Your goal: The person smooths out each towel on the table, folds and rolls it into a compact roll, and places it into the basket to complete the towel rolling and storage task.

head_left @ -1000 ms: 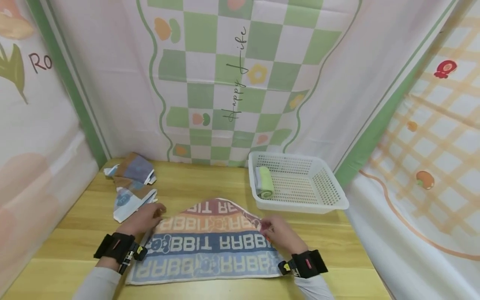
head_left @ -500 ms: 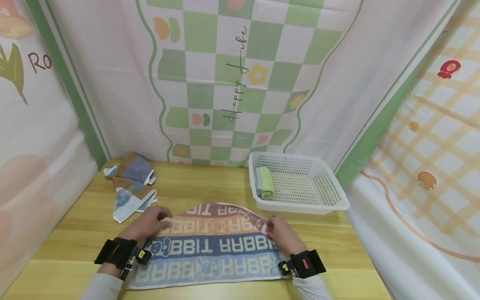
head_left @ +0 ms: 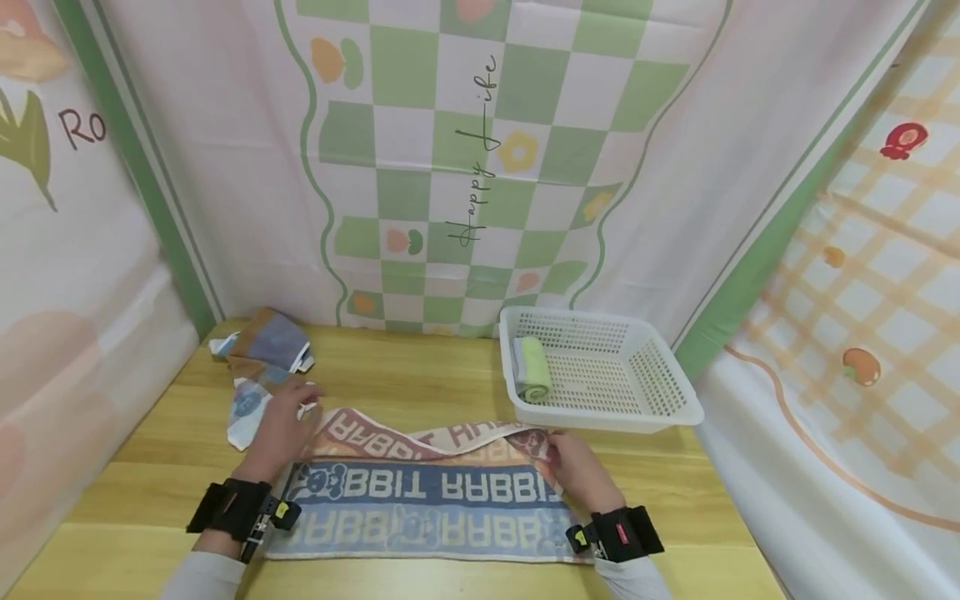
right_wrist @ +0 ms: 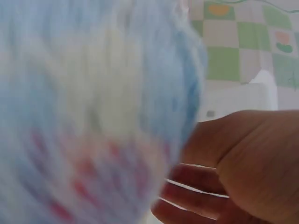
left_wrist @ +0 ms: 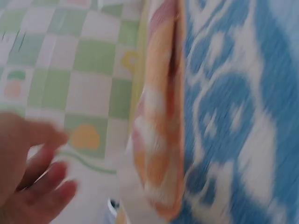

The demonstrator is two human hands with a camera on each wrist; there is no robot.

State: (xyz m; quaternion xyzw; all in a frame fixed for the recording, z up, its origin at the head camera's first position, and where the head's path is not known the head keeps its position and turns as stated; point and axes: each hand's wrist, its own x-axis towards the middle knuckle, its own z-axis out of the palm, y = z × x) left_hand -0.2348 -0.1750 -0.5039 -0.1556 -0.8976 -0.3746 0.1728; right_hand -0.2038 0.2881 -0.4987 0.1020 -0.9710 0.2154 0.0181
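A striped towel [head_left: 420, 483] with lettering in maroon, orange, dark blue and light blue lies on the wooden table, its far maroon edge turned over toward the near side and wavy in the middle. My left hand [head_left: 281, 429] is at the towel's far left corner; in the left wrist view its loosely bent fingers [left_wrist: 56, 175] are apart from the cloth. At the far right corner my right hand [head_left: 585, 471] pinches the towel edge. In the right wrist view blurred blue towel cloth [right_wrist: 107, 84] covers the fingertips of that hand [right_wrist: 247, 163].
A white perforated basket [head_left: 600, 417] stands at the back right, holding a rolled green and grey towel [head_left: 533, 367]. Crumpled brown, blue and white cloths [head_left: 262, 350] lie at the back left, right behind my left hand. A patterned curtain [head_left: 405, 142] hangs behind the table [head_left: 397, 367].
The towel's far edge has come toward the near side and folded over. My left hand moved inward with the edge, then left it and drew back left. My right hand shifted slightly right.
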